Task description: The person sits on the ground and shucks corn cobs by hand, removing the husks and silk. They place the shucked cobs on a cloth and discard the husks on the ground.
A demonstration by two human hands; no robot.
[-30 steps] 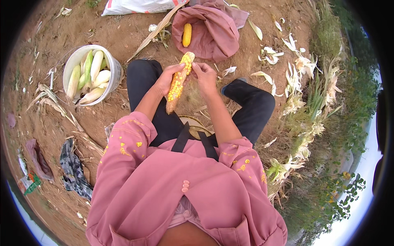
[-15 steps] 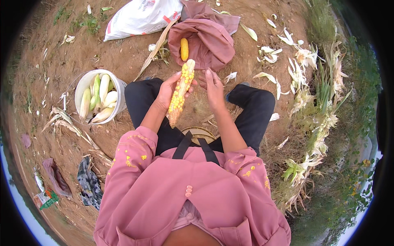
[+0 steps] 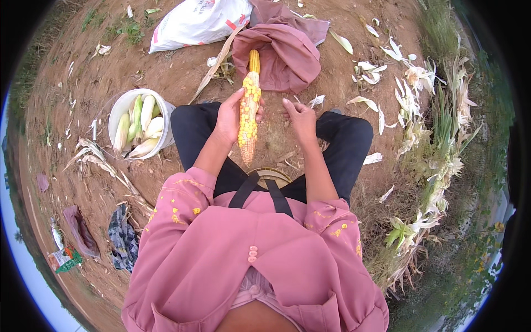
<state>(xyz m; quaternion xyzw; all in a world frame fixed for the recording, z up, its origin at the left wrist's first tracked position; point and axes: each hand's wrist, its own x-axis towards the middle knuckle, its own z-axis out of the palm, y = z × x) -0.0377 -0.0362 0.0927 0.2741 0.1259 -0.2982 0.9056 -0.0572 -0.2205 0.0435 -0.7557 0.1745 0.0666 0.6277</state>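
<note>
My left hand [image 3: 230, 117] is closed around an ear of corn [image 3: 249, 113], held upright over my lap. Yellow kernels cover much of this ear, while patches are pale and its lower tip looks reddish. Behind its upper end, a full yellow ear [image 3: 254, 60] lies at the mouth of a mauve sack [image 3: 293, 61]. My right hand [image 3: 301, 120] is apart from the held ear, to its right, with fingers curled and thumb close to them. Whether anything small is in that pinch cannot be made out.
A white bucket [image 3: 167, 123] with several ears in their husks [image 3: 146, 113] stands left of my knee. Beyond my legs lies a white bag [image 3: 196, 25]. A round woven seat or basket edge [image 3: 275, 175] shows between my thighs. Husks [image 3: 408, 105] are strewn along the right.
My right hand has moved slightly right and down, away from the ear, its fingers curling in. The held ear has turned more upright. The view has shifted a little.
</note>
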